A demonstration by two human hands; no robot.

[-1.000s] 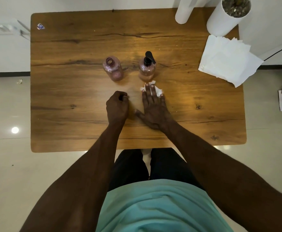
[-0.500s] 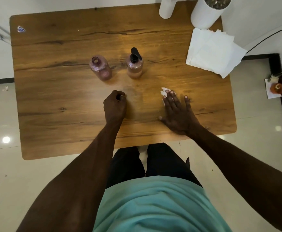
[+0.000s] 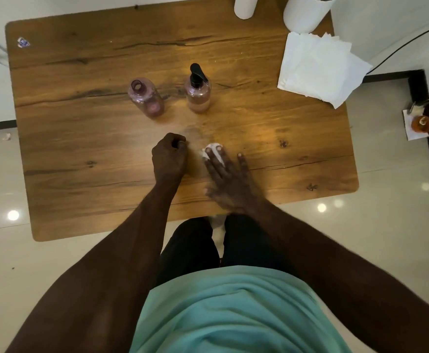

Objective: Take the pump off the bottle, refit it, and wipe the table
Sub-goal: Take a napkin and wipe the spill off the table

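Note:
Two pinkish clear bottles stand mid-table: the left bottle [image 3: 146, 96] has an open neck, and the right bottle [image 3: 198, 91] carries a black pump [image 3: 196, 72]. My right hand [image 3: 227, 177] lies flat on the wooden table [image 3: 81, 161], fingers spread, pressing a small white tissue [image 3: 212, 150] under its fingertips. My left hand [image 3: 169, 156] rests beside it as a closed fist on the table, nothing visible in it. A faint damp smear [image 3: 195, 131] shows just beyond both hands.
A stack of white paper napkins [image 3: 317, 68] lies at the table's far right. A white cylinder [image 3: 244, 6] and a white pot [image 3: 306, 12] stand at the far edge. A small sticker [image 3: 23, 42] sits at the far left corner. A cable [image 3: 409, 42] runs off right.
My right hand has slid the tissue to the right and then back left toward the fist. The left fist and both bottles have stayed put.

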